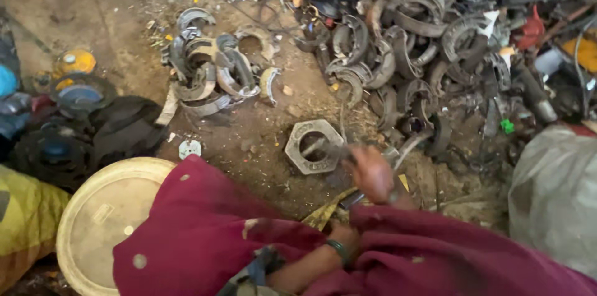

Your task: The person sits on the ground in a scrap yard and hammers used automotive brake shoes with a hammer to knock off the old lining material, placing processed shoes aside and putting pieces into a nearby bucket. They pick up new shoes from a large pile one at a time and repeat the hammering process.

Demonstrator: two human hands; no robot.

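Currently, right hand (373, 175), blurred, clenched on dark tool beside hex nut (314, 146); left hand (344, 234) grips yellow strip (323, 212). Brake shoes (214, 72) far left.

Dirt floor (93, 4), oily and littered. Hex nut (314, 145) near the middle. Small brake-shoe pile (214, 72) toward the far left, big brake-shoe heap (404, 53) far right. Round cream lid (102, 221) at near-left edge, black cloth (127, 128) beside it.

Single head camera, your own viewpoint: looks steeply down past your lap, close on dirt floor (93, 16), scrap heap at frame top.
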